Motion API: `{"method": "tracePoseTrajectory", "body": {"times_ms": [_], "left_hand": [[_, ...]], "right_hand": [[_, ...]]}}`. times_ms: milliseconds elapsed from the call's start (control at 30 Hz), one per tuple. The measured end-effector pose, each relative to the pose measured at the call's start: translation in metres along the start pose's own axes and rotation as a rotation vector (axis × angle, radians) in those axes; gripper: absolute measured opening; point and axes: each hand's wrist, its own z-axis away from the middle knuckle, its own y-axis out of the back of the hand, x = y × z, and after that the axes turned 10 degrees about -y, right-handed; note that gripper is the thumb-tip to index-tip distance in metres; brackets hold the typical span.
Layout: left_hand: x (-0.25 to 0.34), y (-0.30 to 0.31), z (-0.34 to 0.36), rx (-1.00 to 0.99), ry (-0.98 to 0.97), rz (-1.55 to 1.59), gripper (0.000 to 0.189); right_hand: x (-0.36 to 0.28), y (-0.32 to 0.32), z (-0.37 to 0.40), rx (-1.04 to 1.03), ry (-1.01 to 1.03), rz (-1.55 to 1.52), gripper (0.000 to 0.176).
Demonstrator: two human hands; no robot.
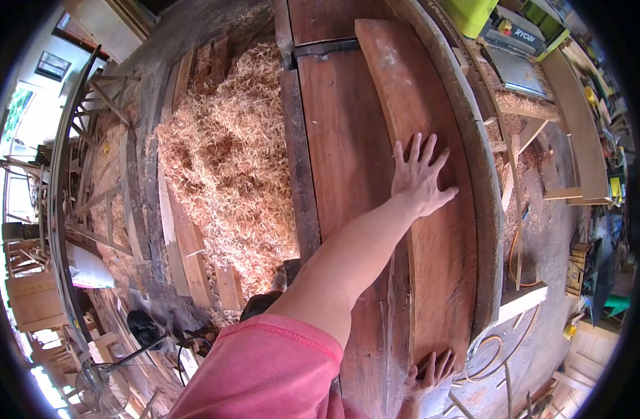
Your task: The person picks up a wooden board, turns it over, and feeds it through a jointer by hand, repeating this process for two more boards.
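A long curved reddish plank [432,279] lies along a wide dark wooden surface [341,153]. My left arm, in a pink sleeve, reaches forward, and my left hand [419,178] lies flat on the plank's middle with fingers spread. My right hand [428,373] rests on the plank's near end at the bottom of the view, fingers apart. Its palm is hidden. A curved wooden rim [484,209] runs along the plank's right side.
A big heap of wood shavings [226,160] lies to the left of the boards. At the top right stand a green and grey power tool [519,38] and a bench. Loose boards [578,119], an orange cable [513,255] and scraps cover the floor on the right.
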Motion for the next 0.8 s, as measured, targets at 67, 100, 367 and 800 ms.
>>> {"method": "tracePoseTrajectory", "body": {"times_ms": [67, 100, 367, 800], "left_hand": [[-0.002, -0.002, -0.002, 0.01, -0.003, -0.001, 0.089], [-0.003, -0.002, -0.002, 0.012, -0.003, -0.004, 0.089], [-0.01, 0.001, -0.01, 0.018, 0.0, -0.011, 0.089], [-0.022, 0.002, -0.021, 0.032, 0.002, 0.004, 0.089]], "right_hand": [[-0.001, -0.002, -0.001, 0.001, -0.005, -0.006, 0.069], [-0.002, -0.002, -0.002, -0.001, -0.006, -0.006, 0.069], [-0.005, -0.006, -0.009, 0.0, -0.008, -0.018, 0.071], [-0.017, -0.008, -0.023, -0.005, 0.011, -0.026, 0.068]]}}
